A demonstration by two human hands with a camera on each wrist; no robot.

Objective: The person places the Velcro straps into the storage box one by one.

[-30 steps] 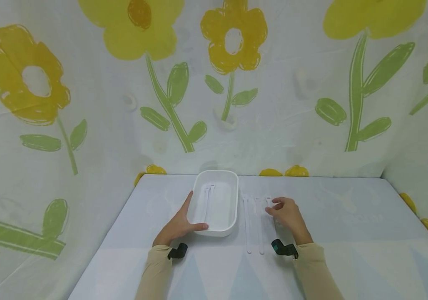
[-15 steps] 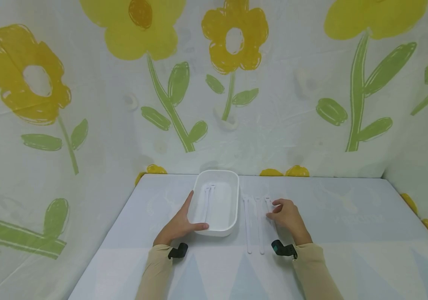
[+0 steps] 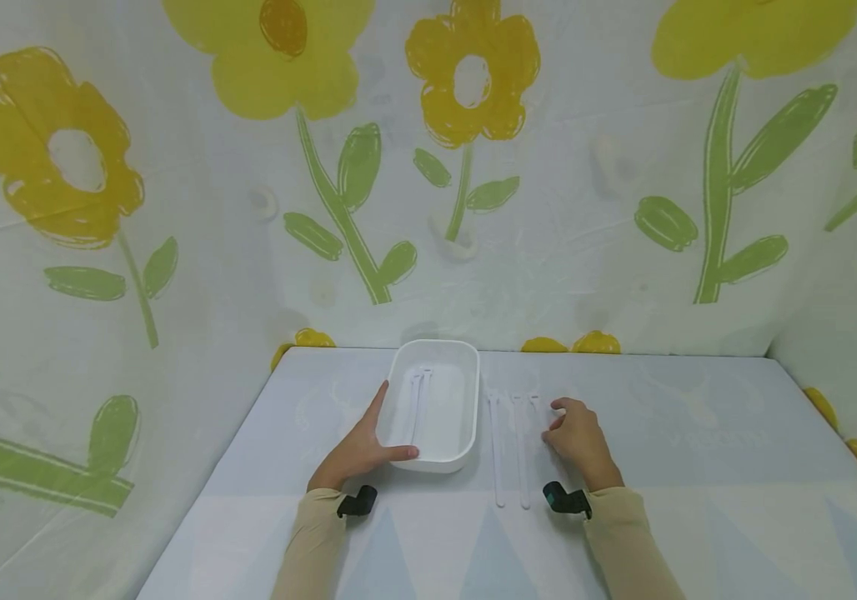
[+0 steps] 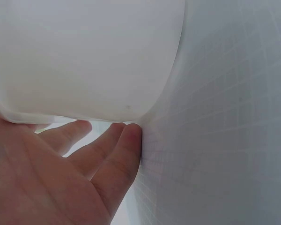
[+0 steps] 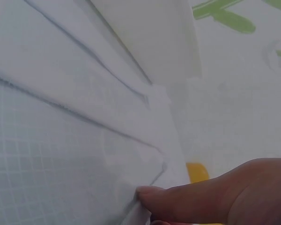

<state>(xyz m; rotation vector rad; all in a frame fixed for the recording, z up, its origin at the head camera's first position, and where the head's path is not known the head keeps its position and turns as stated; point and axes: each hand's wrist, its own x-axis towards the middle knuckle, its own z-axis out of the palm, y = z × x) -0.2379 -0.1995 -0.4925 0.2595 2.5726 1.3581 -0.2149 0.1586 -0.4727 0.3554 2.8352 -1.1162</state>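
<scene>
A white rectangular plastic tub (image 3: 468,408) stands on the table, with thin white slotted-head sticks (image 3: 415,408) lying inside it. My left hand (image 3: 361,450) rests against its near-left corner, the thumb across the near rim. In the left wrist view, the straight fingers (image 4: 124,159) touch the outer wall low down. Right of the tub, two long white plastic sticks (image 3: 522,467) lie side by side. My right hand (image 3: 581,442) pinches a third white stick (image 3: 536,403), whose slotted head shows past the fingertips; its shaft is hidden by the hand. The thumb (image 5: 178,201) presses on it in the right wrist view.
The pale table (image 3: 699,433) has a raised line of its far edge against a hanging white cloth (image 3: 563,250) printed with yellow flowers. Black wrist cameras (image 3: 567,498) sit on both sleeves.
The right hand has shifted slightly to the right, and the third stick's head stands a little farther from its fingertips in the head view. The left hand and tub stay in place.
</scene>
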